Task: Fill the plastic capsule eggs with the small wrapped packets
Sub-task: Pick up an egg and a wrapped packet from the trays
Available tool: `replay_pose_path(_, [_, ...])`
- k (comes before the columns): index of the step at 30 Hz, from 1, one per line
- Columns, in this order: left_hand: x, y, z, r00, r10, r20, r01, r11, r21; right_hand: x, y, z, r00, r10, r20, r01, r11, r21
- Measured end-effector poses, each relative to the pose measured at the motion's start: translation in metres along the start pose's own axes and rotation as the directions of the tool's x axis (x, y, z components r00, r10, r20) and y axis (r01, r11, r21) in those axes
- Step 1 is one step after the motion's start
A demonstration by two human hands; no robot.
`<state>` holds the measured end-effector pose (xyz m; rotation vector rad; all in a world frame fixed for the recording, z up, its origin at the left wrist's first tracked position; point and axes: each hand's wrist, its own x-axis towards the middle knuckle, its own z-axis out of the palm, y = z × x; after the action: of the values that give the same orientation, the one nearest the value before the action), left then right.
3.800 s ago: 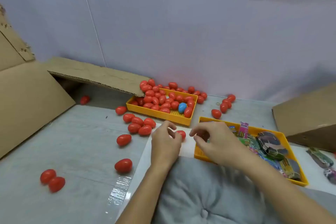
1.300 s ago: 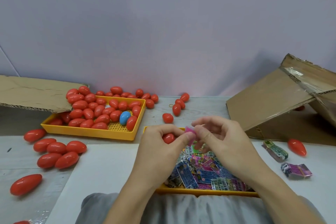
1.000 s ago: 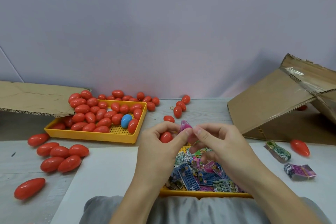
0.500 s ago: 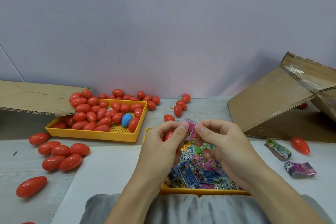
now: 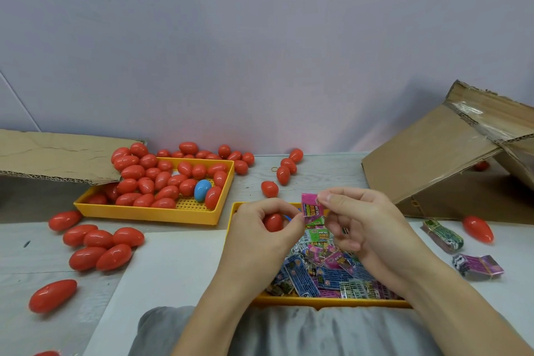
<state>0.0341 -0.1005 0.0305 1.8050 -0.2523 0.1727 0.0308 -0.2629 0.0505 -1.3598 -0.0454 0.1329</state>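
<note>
Between my two hands, just above the near yellow tray (image 5: 289, 302), I see a pink wrapped packet (image 5: 311, 208) held upright. My right hand (image 5: 372, 235) pinches its upper right edge between thumb and forefinger, those fingers (image 5: 336, 201) drawn close together; the other fingers of that hand curl loosely below, and I cannot tell whether they hold anything. My left hand (image 5: 265, 237) has its fingers curled round a red capsule egg (image 5: 273, 222), which sits in the hollow of the hand with only part of its shell showing, and the thumb tip of that hand touches the packet's lower left edge. Whether this egg is whole or an open half I cannot tell.

Below both hands the near tray is heaped with more small packets (image 5: 320, 274) in blue, pink and green wrappers. Ahead and to the left of my left hand stands a second yellow tray (image 5: 144, 212) full of red eggs, with one blue egg (image 5: 202, 189) among them. Loose red eggs (image 5: 99, 248) lie on the tabletop (image 5: 29, 257) further left, and a few more sit beyond my fingers near the wall. Right of my right hand lie two banded bundles of packets (image 5: 476, 266) and a single red egg (image 5: 478, 229), with a tilted cardboard box (image 5: 433, 159) behind them.
</note>
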Motion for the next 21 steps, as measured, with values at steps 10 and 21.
replay_pose_path(10, [-0.0007,0.0003,-0.0015,0.999,0.04,0.007,-0.039,0.998,-0.041,-0.0002,0.0023,0.0016,0.997,-0.069,-0.02,0.063,0.97,-0.233])
replay_pose_path(21, [0.0011,-0.0026,-0.0007,1.0,0.009,-0.008,-0.009,1.0,-0.012,0.0017,0.0039,-0.0008,0.995,-0.091,-0.034,0.083,0.981,-0.175])
